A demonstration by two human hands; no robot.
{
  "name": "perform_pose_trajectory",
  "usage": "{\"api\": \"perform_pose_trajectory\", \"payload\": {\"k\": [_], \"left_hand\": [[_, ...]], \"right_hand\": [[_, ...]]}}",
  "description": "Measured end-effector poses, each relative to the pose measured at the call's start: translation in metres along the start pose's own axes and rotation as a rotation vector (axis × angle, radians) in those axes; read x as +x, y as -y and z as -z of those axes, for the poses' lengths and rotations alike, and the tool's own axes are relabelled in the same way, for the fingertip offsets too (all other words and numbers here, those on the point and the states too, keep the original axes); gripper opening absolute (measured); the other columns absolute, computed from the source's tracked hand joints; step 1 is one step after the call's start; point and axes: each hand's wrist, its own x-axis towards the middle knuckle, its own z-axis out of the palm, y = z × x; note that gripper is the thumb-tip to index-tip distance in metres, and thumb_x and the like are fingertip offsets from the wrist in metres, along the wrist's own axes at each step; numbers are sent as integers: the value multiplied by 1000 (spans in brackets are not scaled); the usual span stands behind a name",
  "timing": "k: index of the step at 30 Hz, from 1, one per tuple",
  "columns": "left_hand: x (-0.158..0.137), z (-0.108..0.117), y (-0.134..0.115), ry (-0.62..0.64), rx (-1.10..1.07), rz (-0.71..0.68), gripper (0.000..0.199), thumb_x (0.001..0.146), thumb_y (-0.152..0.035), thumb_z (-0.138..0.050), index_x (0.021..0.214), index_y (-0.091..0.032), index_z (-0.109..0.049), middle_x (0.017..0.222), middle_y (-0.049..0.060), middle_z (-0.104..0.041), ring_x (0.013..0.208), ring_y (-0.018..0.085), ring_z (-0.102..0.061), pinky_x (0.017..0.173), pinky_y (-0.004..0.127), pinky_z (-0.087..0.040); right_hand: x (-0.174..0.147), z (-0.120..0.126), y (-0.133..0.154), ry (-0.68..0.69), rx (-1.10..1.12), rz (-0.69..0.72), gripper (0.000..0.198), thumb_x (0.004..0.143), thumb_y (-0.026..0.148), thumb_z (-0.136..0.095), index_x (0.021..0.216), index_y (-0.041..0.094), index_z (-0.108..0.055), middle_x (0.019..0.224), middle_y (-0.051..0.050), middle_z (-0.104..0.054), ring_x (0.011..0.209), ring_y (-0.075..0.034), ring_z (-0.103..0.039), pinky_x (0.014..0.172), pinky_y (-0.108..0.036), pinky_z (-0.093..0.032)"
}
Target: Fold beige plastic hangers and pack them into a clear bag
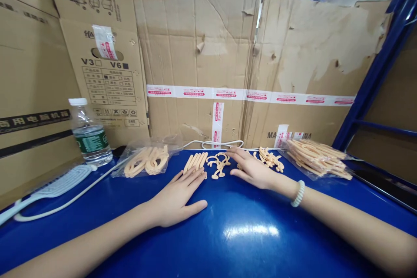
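Observation:
My left hand point(179, 197) lies with fingers stretched out, the tips resting on a row of straight peach-coloured sticks point(196, 161). Just right of that row is a small group of curved peach pieces point(219, 164). My right hand point(252, 169), fingers spread, hovers or rests beside these pieces; whether it touches them I cannot tell. Partly behind it, a loose pile of short curved pieces point(269, 158) spreads to the right. Two clear bags flank them: one with ring-shaped peach pieces point(146, 161) on the left, one with long peach strips point(317, 157) on the right.
A water bottle point(91, 134) stands at the left, near a pale blue hairbrush point(61, 184) and a white cable point(74, 200). Cardboard panels point(195, 56) wall the back of the blue tabletop point(208, 243). A dark flat object point(384, 189) lies at the right edge, by a blue metal post point(365, 82).

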Motion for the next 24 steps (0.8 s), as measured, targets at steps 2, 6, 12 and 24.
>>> {"api": "perform_pose_trajectory", "payload": {"k": [2,6,12,24], "left_hand": [[0,-3,2,-14,6,-6,70,95,-62,-35,152,-22,-25,158,9,-20,146,32,-18,118,55,-18],[1,-4,3,-30,11,10,72,94,-62,-37,151,-19,-28,158,11,-21,146,33,-18,117,56,-19],[4,2,-1,24,-6,13,74,94,-60,-39,152,-15,-25,158,12,-17,147,32,-14,117,56,-17],[38,3,13,58,0,38,82,93,-67,-30,153,-12,-21,159,13,-13,148,30,-9,119,53,-13]], "right_hand": [[5,-2,25,64,16,50,67,96,56,-39,146,11,-37,153,-20,-35,145,-31,-25,117,-49,-26],[16,-17,48,234,7,15,85,91,68,-39,150,8,-31,156,-22,-27,146,-37,-16,117,-55,-20],[33,-30,24,293,-59,-84,85,93,69,-25,151,6,-29,156,-21,-25,147,-35,-12,118,-52,-17],[26,-25,30,-152,-238,189,30,96,29,-46,112,12,-65,125,-18,-58,131,-32,-40,107,-51,-36]]}}
